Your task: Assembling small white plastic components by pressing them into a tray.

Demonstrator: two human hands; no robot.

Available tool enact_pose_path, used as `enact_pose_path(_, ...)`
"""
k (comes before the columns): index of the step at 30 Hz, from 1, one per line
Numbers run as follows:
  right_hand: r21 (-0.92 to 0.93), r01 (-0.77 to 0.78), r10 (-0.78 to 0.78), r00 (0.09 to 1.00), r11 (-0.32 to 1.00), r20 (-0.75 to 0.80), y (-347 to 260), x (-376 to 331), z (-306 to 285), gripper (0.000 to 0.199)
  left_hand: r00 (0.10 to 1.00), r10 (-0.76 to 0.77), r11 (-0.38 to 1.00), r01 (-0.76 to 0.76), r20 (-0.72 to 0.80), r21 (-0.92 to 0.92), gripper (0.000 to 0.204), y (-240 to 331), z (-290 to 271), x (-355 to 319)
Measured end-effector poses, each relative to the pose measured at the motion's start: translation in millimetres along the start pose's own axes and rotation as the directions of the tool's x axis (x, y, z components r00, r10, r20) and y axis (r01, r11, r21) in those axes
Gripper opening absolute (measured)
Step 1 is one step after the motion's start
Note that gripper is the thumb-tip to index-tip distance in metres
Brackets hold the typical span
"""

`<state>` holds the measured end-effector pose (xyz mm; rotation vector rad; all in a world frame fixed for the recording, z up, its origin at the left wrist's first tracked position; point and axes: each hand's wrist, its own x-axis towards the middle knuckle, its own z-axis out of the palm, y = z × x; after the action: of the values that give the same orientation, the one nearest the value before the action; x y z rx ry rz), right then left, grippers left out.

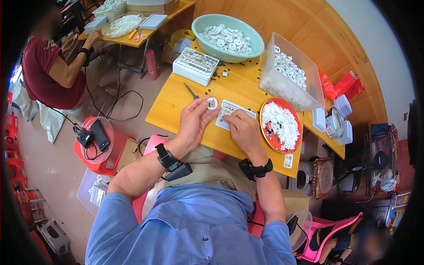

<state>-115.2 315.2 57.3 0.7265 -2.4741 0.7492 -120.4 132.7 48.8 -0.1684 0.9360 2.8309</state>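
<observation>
Between its thumb and fingers my left hand (193, 120) pinches a small round white plastic case (212, 104), its inner side with metal parts facing up. To the right, my right hand (242, 129) reaches over a small white tray (250, 114) of round silver button cells (226, 108). Its thumb and fingertips come together at the cells; what they grip, if anything, is hidden. A dark, thin screwdriver-like tool (191, 90) lies on the yellow table (170, 102) beyond my left hand.
A red-rimmed plate (263, 138) of small white parts stands on the right. Behind are a stack of filled trays (193, 73), a green basin (199, 23) of round white pieces and a clear bin (270, 86). At upper left, a person (55, 73) works at another table.
</observation>
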Motion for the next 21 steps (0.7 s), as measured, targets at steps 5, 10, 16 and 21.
enact_pose_path(5, -0.003, 0.039, -0.039, 0.996, 0.999, 0.083, 0.6, -1.5, -0.3, 0.014, 1.000, -0.008, 1.000, 0.008, 0.011, 0.012, 0.024, 0.5, 0.4, -0.7)
enact_pose_path(10, 0.022, 0.013, -0.014, 0.998, 1.000, 0.066, -1.9, 1.1, -2.5, 0.012, 1.000, -0.021, 1.000, 0.021, 0.009, 0.002, 0.023, -0.1, 2.0, -0.8)
enact_pose_path(16, 0.057, -0.064, 0.058, 0.994, 0.996, 0.093, -1.9, 0.2, 0.5, 0.008, 0.997, -0.070, 0.997, 0.069, 0.023, 0.026, 0.023, -0.8, 3.9, -3.7)
enact_pose_path(21, 0.108, -0.187, 0.171, 0.975, 0.976, 0.140, -2.9, 1.0, -5.7, 0.006, 0.993, -0.111, 0.993, 0.110, 0.050, 0.034, 0.023, -0.9, 5.4, -5.4)
